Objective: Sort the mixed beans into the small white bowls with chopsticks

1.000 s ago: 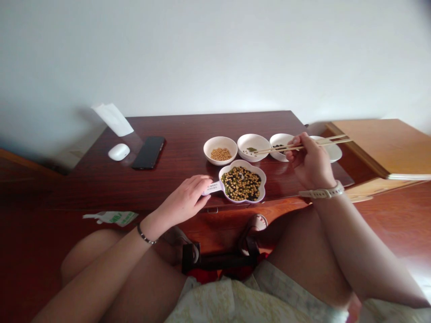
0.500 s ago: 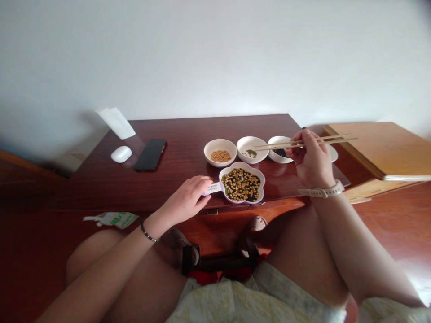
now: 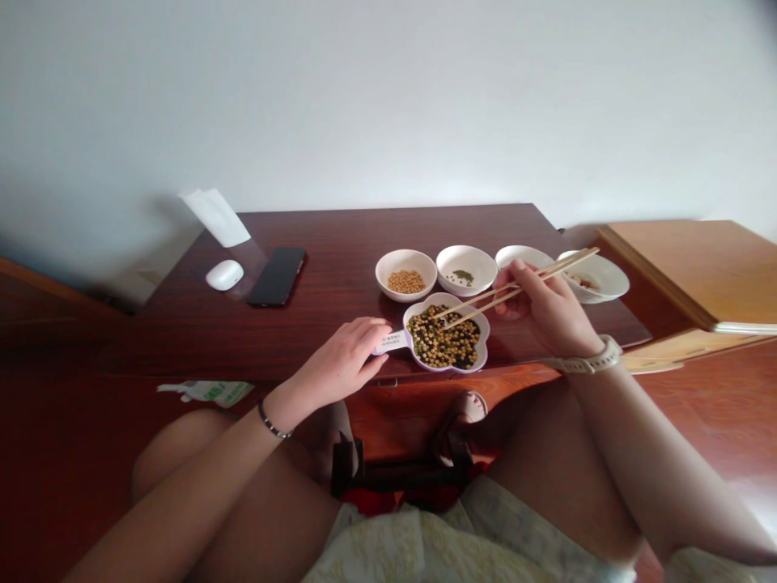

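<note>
My left hand [image 3: 355, 354] grips the labelled handle of a flower-shaped bowl [image 3: 486, 344] at the table's front edge. Mixed yellow, black and green beans [image 3: 446, 344] fill that bowl. In my right hand [image 3: 540, 312] is a pair of chopsticks [image 3: 515, 285], their slightly parted tips down at the mixed beans. Behind it stand a white bowl of yellow beans [image 3: 406, 281], a white bowl with a few green beans [image 3: 463, 277], and a third white bowl [image 3: 523, 255] partly covered by my right hand. Farther right, a fourth white bowl [image 3: 613, 279] holds small reddish and pale pieces.
On the left of the dark wooden table [image 3: 328, 235] lie a black phone [image 3: 278, 277], a white rounded case [image 3: 224, 275] and a folded white paper [image 3: 217, 217]. A light wooden cabinet [image 3: 698, 267] adjoins on the right. A plastic bag [image 3: 212, 392] shows below the table edge.
My right hand has swung the chopsticks from above the small white bowls down and toward me, onto the mixed beans. The left hand keeps its hold on the handle. The view has shifted slightly.
</note>
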### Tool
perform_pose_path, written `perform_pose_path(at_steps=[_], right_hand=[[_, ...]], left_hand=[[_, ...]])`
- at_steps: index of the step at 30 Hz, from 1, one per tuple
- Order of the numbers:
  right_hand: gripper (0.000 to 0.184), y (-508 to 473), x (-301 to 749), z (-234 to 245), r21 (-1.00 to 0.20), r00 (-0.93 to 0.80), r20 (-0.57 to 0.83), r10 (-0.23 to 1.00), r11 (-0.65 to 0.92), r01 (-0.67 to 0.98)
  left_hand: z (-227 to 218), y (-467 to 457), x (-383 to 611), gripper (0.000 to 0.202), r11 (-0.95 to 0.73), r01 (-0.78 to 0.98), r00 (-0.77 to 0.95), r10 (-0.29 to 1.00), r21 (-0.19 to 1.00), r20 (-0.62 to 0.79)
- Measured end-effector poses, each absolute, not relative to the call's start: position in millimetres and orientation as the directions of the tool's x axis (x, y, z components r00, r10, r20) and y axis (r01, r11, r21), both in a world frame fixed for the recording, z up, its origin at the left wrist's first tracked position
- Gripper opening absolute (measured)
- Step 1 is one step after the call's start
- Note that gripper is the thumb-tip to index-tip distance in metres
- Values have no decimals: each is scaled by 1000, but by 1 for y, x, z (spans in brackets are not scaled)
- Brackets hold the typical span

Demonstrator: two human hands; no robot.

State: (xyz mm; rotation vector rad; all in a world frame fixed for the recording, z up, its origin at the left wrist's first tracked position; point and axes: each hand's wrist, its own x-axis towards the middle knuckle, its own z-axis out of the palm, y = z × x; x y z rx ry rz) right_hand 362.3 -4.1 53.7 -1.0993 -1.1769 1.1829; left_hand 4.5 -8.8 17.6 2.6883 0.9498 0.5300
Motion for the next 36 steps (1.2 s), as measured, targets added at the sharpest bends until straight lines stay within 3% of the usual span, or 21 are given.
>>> perform_pose_path(at_steps=[7, 12, 17, 27, 33, 36], right_hand=[[41, -1, 339, 43, -992, -198, 50, 979, 26, -124], [44, -3, 338, 42, -1000, -349, 13, 937, 8, -18], [43, -4, 345, 40, -998, -320, 20, 947, 40, 54], [41, -10, 368, 63, -976, -58, 128, 990, 137, 172], [45, -30, 359, 66, -994, -250, -75, 965, -53, 94], [40, -33, 353, 65, -991, -339, -80, 938, -37, 132]], left_hand=[[17, -7, 5, 30, -756, 567, 724, 647, 327, 240], [9, -4, 3, 33, -758, 566, 718, 646, 324, 260], [6, -1, 3, 36, -761, 562, 724, 642, 325, 253], [6, 4, 4, 38, -764, 567, 729, 640, 308, 244], [8, 4, 6, 38, -754, 569, 719, 650, 327, 246], [8, 5, 6, 37, -749, 569, 719, 653, 339, 238]])
